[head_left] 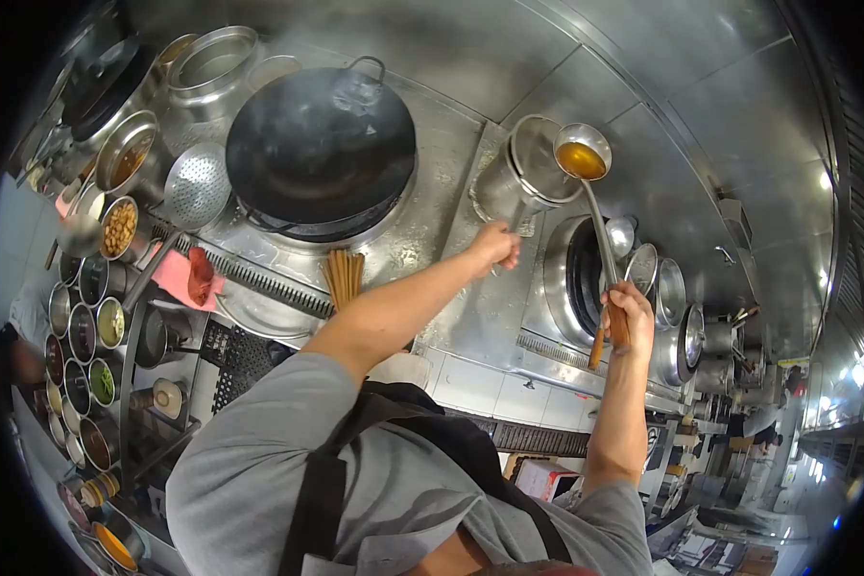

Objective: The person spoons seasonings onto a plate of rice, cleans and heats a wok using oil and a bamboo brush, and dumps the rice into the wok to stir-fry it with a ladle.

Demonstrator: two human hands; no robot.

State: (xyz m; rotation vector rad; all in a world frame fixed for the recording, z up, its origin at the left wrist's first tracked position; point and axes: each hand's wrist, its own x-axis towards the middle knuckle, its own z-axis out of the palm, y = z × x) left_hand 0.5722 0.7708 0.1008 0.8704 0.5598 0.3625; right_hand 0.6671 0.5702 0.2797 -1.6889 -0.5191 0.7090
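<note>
My right hand [631, 315] is closed round the wooden handle of a long ladle [607, 235]. Amber liquid, looking like oil, lies in its bowl, level with the rim of a metal pot [497, 192]. A round metal strainer [543, 158] sits over that pot, its handle slanting toward me. My left hand [494, 248] is closed on this handle; a small metal end shows below the fist. Beside my right hand is a second wooden handle [597, 348]; whether my fingers touch it is unclear. A big black wok [322, 144] stands on the burner left of my left hand.
A perforated skimmer [198, 185] rests left of the wok. A bamboo brush [344, 276] stands by the drain grate. Another wok [586, 278] lies on the right burner. Several ingredient tins [110, 324] and a bowl of brown pieces [120, 228] fill the left side.
</note>
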